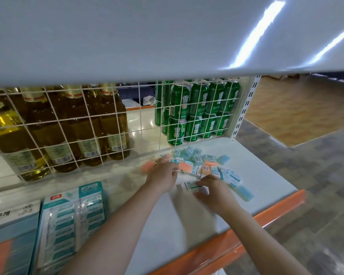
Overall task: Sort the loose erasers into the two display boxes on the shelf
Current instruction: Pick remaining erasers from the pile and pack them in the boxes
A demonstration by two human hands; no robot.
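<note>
Seen from the head camera, looking down at a smooth white metal shelf (pixel 262 175) with an orange front edge. Toward the back right of it lies a loose pile of small rectangular erasers (pixel 202 162), pale blue and orange blocks in glossy wrappers with barcode stickers, spilling forward toward the shelf front.

The left hand (pixel 163 173) rests palm down on the left edge of the pile, fingers fairly straight and spread over the erasers; motion blur hides whether any is gripped. The right hand (pixel 213 190) lies at the near edge of the pile, fingers bent around a white-and-teal wrapped eraser (pixel 192 185), seemingly pinching it, though blur softens the outline.

At the lower left stand two cardboard display boxes: a teal-and-white open box (pixel 72 219) packed with rows of plastic-wrapped erasers, and beside it a grey-blue box with an orange panel (pixel 10 239).

Behind a white wire grid (pixel 139 124), amber glass bottles (pixel 77 124) stand to the left and stacked green metal cans (pixel 197 108) to the right.
</note>
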